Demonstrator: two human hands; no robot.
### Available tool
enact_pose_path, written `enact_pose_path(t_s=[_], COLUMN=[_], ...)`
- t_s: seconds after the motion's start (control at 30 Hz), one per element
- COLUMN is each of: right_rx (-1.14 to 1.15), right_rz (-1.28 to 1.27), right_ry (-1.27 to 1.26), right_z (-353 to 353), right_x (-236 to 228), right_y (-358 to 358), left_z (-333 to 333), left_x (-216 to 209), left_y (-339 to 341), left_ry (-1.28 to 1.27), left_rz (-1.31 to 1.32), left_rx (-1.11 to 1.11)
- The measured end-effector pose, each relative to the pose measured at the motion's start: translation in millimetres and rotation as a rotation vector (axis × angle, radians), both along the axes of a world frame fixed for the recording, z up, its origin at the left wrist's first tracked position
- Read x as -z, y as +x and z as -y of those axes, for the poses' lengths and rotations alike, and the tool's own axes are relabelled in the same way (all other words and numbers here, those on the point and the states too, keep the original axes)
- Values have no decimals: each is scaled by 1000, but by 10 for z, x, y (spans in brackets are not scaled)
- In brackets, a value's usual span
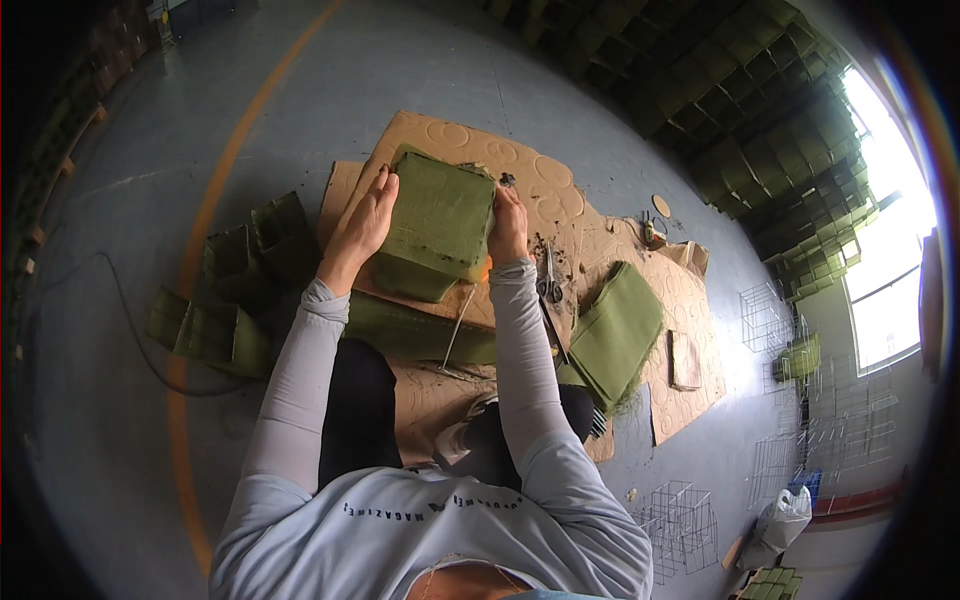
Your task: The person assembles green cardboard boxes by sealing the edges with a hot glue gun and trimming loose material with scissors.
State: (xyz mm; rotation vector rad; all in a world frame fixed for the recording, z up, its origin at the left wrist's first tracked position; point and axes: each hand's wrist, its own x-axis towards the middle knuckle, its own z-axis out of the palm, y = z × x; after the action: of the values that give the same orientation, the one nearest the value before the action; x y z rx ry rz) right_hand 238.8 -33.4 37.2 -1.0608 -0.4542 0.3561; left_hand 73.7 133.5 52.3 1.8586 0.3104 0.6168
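Note:
A green fabric-covered box [440, 215] is held between my two hands over a brown cardboard sheet [520, 160]. My left hand [367, 218] presses along its left side with the fingers stretched forward and together. On the opposite side my right hand [508, 222] grips the edge, its fingertips near the far right corner. Scissors with dark handles [549, 288] lie on the cardboard right of my right wrist. A thin pale rod [459, 325] slants below the box. Folded green fabric [420, 328] lies between the box and my legs.
Open green boxes [225, 335] stand on the floor to the left. On the right lie a stack of green fabric sheets [615, 335] and more cardboard [690, 345]. Wire frames [680, 525] and a white bag [782, 525] are farther right. Green boxes [740, 100] are piled high behind.

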Motion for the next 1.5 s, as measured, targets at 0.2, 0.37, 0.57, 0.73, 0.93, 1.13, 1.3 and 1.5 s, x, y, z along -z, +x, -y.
enact_pose_path(t_s=[0.2, 0.37, 0.57, 0.73, 0.93, 1.13, 1.3, 1.5], right_rx=[25, 62, 92, -62, 23, 111, 4, -14], right_rz=[41, -136, -92, -60, -5, 673, -24, -154], right_ry=[-102, -60, -79, -116, -189, -369, -391, -14], right_z=[70, 240, 179, 382, 414, 498, 575, 498], right_x=[-180, -122, -73, -115, -142, 254, 8, -32], right_y=[-316, -479, -477, -567, -937, -737, -881, -1223], left_z=[-13, 69, 95, 49, -70, -101, 3, -12], left_x=[62, 58, 192, 305, 348, 323, 436, 471], left_y=[-57, -1, 85, 89, 64, 130, -54, -143], left_ry=[-10, -9, -65, -84, -112, -189, -262, -349], left_rz=[-21, -11, -21, -48, -81, -55, -31, -5], left_rx=[-122, -132, -148, -188, -262, -253, -248, -256])
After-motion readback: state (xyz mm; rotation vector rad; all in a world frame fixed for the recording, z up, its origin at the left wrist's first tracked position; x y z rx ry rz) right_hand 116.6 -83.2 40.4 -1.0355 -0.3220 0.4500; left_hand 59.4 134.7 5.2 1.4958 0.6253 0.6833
